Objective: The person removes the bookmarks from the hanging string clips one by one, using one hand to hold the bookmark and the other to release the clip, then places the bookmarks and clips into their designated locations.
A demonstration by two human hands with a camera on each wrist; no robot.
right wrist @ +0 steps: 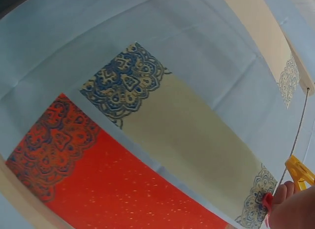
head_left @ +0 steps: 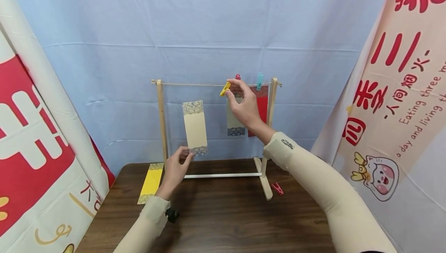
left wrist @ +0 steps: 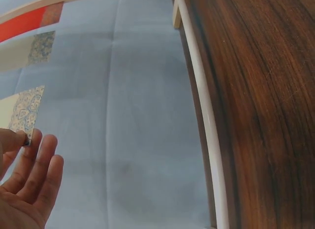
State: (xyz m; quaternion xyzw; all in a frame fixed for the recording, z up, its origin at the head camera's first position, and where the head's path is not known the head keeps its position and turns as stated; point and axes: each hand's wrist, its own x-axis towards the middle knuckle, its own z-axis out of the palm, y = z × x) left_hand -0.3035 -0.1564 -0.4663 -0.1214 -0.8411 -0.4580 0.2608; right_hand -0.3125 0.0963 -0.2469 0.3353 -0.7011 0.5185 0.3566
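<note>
My left hand (head_left: 176, 170) pinches the lower left corner of a cream paper card (head_left: 196, 127) with patterned ends, holding it upright below the string (head_left: 195, 85). In the left wrist view, thumb and forefinger meet on that corner and the other fingers extend. My right hand (head_left: 244, 105) pinches a yellow clothespin (head_left: 225, 88) at the string. Just right of it, a grey-beige card (right wrist: 192, 135) hangs from a red clothespin (right wrist: 267, 201). Beside that, a red card (head_left: 263, 108) hangs from a light blue clothespin (head_left: 259, 81).
The string runs between two wooden posts (head_left: 162, 121) joined low down by a white rod (head_left: 223, 175). A yellow card (head_left: 151, 183) lies on the dark wood table (head_left: 216, 222) at the left. Near the right foot of the frame lies a pink-red clothespin (head_left: 277, 188). Printed cloths hang on both sides.
</note>
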